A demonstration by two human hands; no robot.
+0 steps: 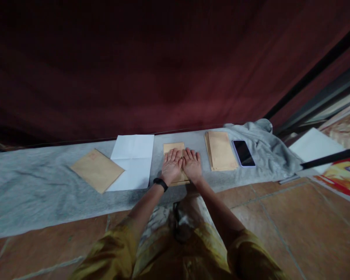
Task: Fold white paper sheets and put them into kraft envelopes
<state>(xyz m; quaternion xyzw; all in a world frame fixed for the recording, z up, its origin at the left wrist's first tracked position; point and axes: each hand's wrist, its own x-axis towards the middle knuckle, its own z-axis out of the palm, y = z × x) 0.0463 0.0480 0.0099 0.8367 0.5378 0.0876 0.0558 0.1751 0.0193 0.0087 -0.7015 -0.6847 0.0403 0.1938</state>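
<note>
Both of my hands lie flat, side by side, on a brown paper envelope [179,179] in the middle of the cloth-covered surface. My left hand [171,165], with a black band on its wrist, covers the envelope's left part, fingers stretched out. Beside it my right hand [191,165] rests palm down with its fingers pointing away from me. The hands hide much of the envelope; its far end and near edge show. To the right lies a stack of brown envelopes [221,149]. On the left, another brown envelope [97,170] overlaps a creased white sheet [134,161].
A phone [244,153] with a pale purple edge lies right of the stack. The grey cloth [46,182] bunches up at its right end. A dark red wall or curtain [163,77] stands behind. Black bars [332,157] and a white board [315,146] are at the right.
</note>
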